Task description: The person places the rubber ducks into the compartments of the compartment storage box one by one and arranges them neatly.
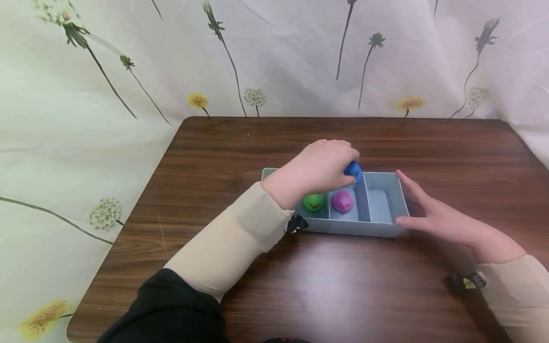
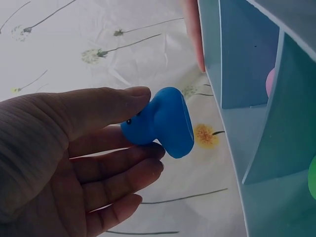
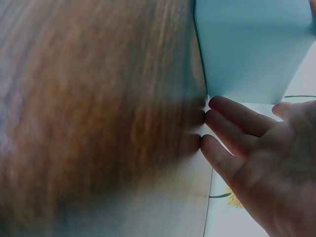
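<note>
My left hand (image 1: 319, 164) pinches a small blue toy duck (image 1: 353, 172) between thumb and fingers, above the back edge of a pale blue divided box (image 1: 347, 228). In the left wrist view the blue duck's flat base points away from the palm. A green toy duck (image 1: 312, 203) and a pink toy duck (image 1: 342, 201) sit in neighbouring compartments, parted by a thin wall. The box's left end lies hidden behind my left forearm. At its right end, my right hand (image 1: 433, 214) spreads thumb and forefinger to the two corners, its fingers fairly straight.
The box stands on a dark wood-grain table (image 1: 334, 286). Behind and to the left hangs a pale cloth (image 1: 291, 52) printed with dandelions. Dark devices with small straps (image 1: 469, 281) sit at the sleeve cuffs.
</note>
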Available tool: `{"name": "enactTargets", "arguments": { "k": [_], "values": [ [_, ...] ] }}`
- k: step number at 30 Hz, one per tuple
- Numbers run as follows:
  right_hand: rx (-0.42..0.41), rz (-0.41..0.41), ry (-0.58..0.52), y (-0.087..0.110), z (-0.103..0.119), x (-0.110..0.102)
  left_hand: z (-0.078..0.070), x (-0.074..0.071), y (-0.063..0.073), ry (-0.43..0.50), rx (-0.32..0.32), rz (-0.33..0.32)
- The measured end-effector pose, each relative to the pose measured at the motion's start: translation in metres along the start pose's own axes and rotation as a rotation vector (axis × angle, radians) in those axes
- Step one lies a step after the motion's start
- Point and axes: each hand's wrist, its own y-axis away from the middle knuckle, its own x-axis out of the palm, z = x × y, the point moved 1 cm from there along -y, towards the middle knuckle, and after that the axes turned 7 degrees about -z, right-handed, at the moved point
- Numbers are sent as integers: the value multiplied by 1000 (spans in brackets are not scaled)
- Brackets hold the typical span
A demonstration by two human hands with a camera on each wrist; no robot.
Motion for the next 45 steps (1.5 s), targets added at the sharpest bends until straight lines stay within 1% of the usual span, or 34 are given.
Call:
{"name": "enactTargets", "arguments": {
  "k": [7,11,18,21,24,30,36,45],
  "values": [
    [17,8,3,1,-1,-1,-6,3,-6,25,-6,12],
    [14,5,-3,2,-2,-1,-9,5,-9,36,-4,14],
    [38,12,-2,3,-1,-2,-15,9,-13,35,35,-16],
    [44,14,-9,2,0,-2,-18,10,-15,46,46,-31],
    [46,14,-9,2,1,-2,-22,11,-17,36,50,-35],
    [42,24,-12,1,2,-3,-31,15,-23,29,48,7],
    [41,26,-16,0,2,-3,-38,18,-28,51,38,61],
    [22,19,-17,0,0,-2,-48,25,-32,33,48,76]
  ]
}}
